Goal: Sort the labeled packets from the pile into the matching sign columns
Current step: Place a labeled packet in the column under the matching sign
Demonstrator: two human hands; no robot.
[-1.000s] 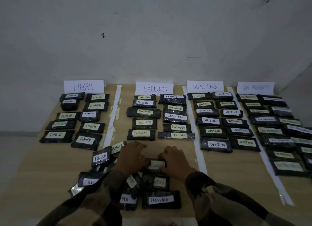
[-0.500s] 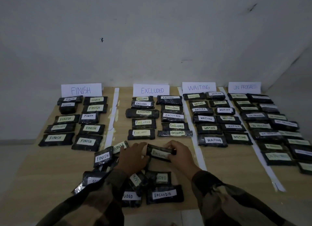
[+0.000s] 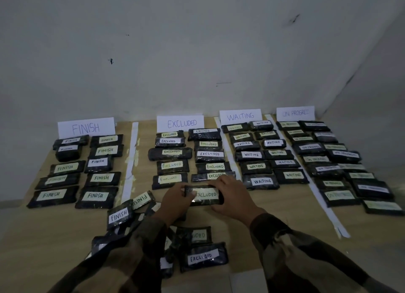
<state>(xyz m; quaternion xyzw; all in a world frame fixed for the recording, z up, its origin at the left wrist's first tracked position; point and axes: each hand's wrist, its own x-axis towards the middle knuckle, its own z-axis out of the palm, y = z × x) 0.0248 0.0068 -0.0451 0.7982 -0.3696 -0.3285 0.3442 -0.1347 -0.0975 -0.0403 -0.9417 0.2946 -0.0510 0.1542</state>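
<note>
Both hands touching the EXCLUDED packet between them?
Touching. Head view: the left hand pinches the left end of the EXCLUDED packet, thumb on its label; the right hand curls round its right end.

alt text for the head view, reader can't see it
Left hand and right hand grip a black plastic-wrapped packet labelled EXCLUDED at the near end of the column below the white paper EXCLUDED sign. An unsorted pile of black packets lies nearer on the light wooden table.

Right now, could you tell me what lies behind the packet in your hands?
The column's nearest EXCLUDED packet; the right hand, gripping the held packet, hides its near edge.
</note>
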